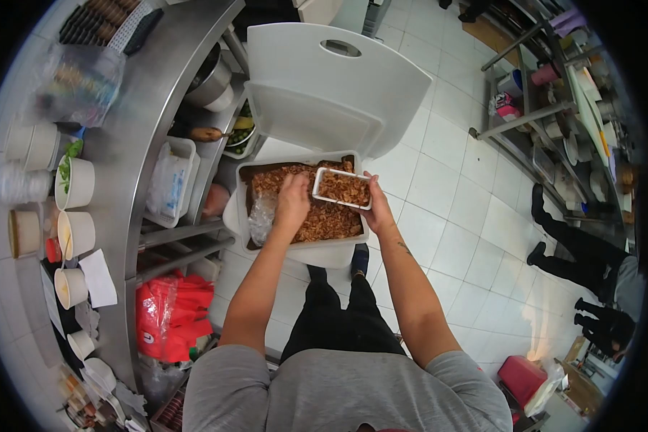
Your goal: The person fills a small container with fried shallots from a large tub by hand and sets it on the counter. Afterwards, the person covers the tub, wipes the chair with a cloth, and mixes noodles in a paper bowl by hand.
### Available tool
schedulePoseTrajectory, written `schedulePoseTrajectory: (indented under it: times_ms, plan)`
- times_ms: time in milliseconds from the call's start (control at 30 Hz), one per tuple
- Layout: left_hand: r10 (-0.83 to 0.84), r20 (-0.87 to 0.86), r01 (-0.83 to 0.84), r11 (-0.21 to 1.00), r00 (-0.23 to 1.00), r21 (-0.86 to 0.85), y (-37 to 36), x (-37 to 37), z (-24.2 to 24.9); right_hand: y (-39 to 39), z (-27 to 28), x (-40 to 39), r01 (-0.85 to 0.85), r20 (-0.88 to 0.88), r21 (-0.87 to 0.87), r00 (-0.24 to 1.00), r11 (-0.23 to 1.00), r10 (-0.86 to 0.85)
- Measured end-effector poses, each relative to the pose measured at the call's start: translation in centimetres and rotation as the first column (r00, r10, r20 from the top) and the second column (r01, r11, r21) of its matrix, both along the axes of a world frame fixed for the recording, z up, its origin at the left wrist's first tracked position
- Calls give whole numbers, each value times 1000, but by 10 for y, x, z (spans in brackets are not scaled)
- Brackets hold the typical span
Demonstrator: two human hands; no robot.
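Flakes of a brown, chunky food (327,229) fill the white plastic rectangular bin (366,235), and both bare hands are over it! The right hand (379,207) has a small white rectangular container (343,189), loaded with the same brown pieces, pinched at its right end, thumb up by the rim. Over on the other side, the left hand (293,204) sits bent downward with fingers gathered at the flakes, just beside the container.

Good form here, I'd say: hold that container level and low over the bin, so any loose piece drops back among the rest. A firm grip on the end wall, without squeezing the sides, and a light touch from the left hand should spare the flakes from crushing. Mind the crumpled clear plastic bag (261,217) near the left wrist; it could snag!

Now the blind spots: the left fingertips are hidden, so whether they pinch anything, I can't tell. The right fingers under the container are mostly covered. And the dark brown edging (246,177) inside the bin? Liner or food, too hard to call.
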State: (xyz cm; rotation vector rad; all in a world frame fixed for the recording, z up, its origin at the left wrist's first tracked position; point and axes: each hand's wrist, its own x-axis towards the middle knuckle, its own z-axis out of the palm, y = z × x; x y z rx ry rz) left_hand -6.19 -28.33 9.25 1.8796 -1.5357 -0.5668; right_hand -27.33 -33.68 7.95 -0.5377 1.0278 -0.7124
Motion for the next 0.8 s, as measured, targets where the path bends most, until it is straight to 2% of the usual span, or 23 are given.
schedulePoseTrajectory:
  times_ms: [33, 100, 133, 167, 233, 333, 433, 533, 633, 667, 800]
  plan:
    - [11, 47, -17, 993, 999, 117, 5, 9, -13, -1, -1, -2, 3, 0, 9, 1000, 1000, -3]
    - [-87, 142, 40, 951, 986, 306, 25, 5, -40, -2, -5, -6, 12, 4, 27, 1000, 1000, -12]
    - [-143, 180, 61, 916, 973, 397, 32, -2, -32, -1, -6, -5, 15, 7, 31, 1000, 999, -16]
    - [-281, 178, 138, 817, 943, 560, 37, -8, -25, -1, -7, -4, 16, 17, 37, 1000, 999, -17]
    - [-453, 290, 224, 785, 843, 577, 51, -14, -60, 1, -6, -1, 19, 33, 51, 999, 999, -20]
    - [-485, 339, 277, 815, 806, 508, 53, -19, -80, 4, -5, 1, 15, 20, 57, 1000, 998, -16]
    - [-379, 307, 173, 830, 873, 531, 46, -15, -78, 3, -6, 0, 16, 19, 48, 1000, 999, -16]
    - [-8, 64, -15, 936, 998, 352, 39, 3, -77, 0, -6, -5, 18, -33, 15, 999, 1000, -18]
    - [108, -113, -66, 943, 988, 325, 43, 20, -72, -1, -3, -7, 30, -62, 10, 998, 1000, -29]
    - [165, -154, -93, 915, 974, 393, 44, 23, -70, 0, -1, -5, 39, -27, 16, 999, 999, -39]
    - [279, -227, -188, 916, 933, 355, 47, 24, -57, 2, -1, 2, 45, 44, 46, 998, 998, -47]
